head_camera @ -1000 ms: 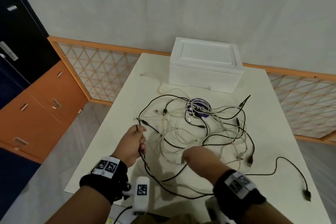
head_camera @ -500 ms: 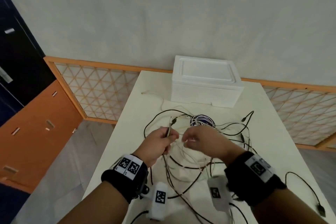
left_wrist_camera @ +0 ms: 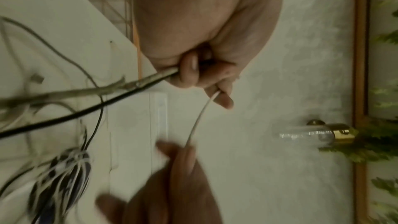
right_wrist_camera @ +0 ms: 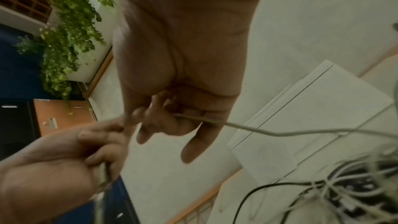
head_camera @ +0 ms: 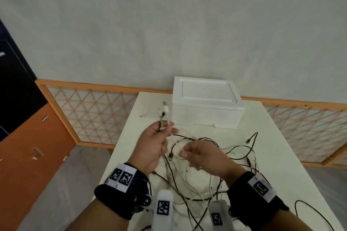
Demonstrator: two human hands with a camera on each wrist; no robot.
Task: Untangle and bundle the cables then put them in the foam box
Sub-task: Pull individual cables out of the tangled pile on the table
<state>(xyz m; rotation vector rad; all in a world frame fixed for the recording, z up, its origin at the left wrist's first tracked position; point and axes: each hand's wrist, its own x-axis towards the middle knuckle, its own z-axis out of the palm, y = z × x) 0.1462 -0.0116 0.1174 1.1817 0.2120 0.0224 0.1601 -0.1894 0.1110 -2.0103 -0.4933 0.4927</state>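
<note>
Both hands raised above the counter [head_camera: 281, 155], over the cable tangle [head_camera: 234, 152]. Left hand [head_camera: 152, 146]: grip closed on a small bunch of cables, black and pale, with their connector ends [head_camera: 164, 110] sticking up past the fingers; left wrist view shows the fingers [left_wrist_camera: 189, 69] curled round the strands. Right hand [head_camera: 204, 155]: grip pinched on one white cable [left_wrist_camera: 200, 117], which runs taut across to the left hand; in the right wrist view it passes through the curled fingers [right_wrist_camera: 155, 122] and trails off into the pile. Rest of the tangle lies loose on the counter, black and white strands crossing, some lifted toward the hands. A blue-and-white coil [left_wrist_camera: 62, 181] sits within it. Foam box [head_camera: 206, 103]: at the far end of the counter, lid on, well apart from the hands, no cable in it
</note>
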